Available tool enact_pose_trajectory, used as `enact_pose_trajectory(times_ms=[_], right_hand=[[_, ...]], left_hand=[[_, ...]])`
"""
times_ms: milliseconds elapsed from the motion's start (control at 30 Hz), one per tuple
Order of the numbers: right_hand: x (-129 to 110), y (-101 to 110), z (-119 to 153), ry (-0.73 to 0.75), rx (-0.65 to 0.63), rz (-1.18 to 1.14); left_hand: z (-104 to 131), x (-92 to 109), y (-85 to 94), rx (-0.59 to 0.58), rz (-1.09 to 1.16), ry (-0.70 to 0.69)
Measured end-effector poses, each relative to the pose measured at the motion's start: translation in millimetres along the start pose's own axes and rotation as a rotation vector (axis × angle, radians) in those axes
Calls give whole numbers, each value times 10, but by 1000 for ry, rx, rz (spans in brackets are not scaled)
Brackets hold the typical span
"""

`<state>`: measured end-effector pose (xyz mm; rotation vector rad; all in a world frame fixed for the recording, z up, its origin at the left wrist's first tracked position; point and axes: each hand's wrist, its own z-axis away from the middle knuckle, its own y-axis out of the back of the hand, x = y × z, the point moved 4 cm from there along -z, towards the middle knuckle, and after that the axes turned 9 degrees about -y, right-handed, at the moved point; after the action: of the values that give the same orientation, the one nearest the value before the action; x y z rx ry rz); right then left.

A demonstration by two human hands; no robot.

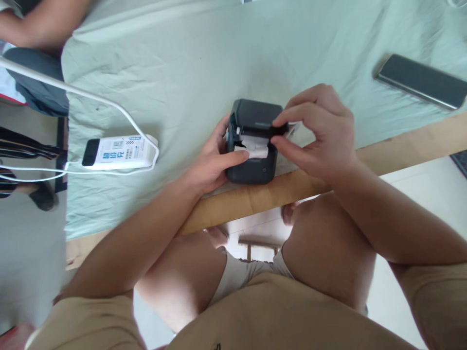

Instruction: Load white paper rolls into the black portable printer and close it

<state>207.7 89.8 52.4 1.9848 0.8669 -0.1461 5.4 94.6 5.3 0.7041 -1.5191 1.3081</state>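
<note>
A small dark box-shaped device (pixel 257 114), which looks like a label printer, rests near the table's front edge with its middle open. White paper (pixel 260 151) shows inside the opening. My left hand (pixel 215 165) is wrapped round the device's left side, its thumb pressing on the paper. Thumb and index finger of my right hand (pixel 321 129) pinch the right end of a black bar-like part (pixel 255 132) across the opening. Whether this bar is loose or fixed to the device I cannot tell. Something pale, partly hidden, shows behind the right fingers.
On the left of the green cloth (pixel 182 63) lies a white power bank (pixel 122 151) with a white cable (pixel 98 99) running off the table. A dark phone (pixel 423 81) lies at the right. The wooden table edge (pixel 251 201) runs along the front. Another person's arm (pixel 51 24) is at upper left.
</note>
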Motion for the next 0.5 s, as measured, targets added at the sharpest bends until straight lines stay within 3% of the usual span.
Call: enact_pose_trajectory(times_ms=[100, 500], right_hand=[[-29, -42, 38, 5, -86, 73], [-18, -23, 12, -68, -186, 88]], left_hand=[[-1, 3, 12, 8, 11, -6], [33, -4, -19, 6, 95, -13]])
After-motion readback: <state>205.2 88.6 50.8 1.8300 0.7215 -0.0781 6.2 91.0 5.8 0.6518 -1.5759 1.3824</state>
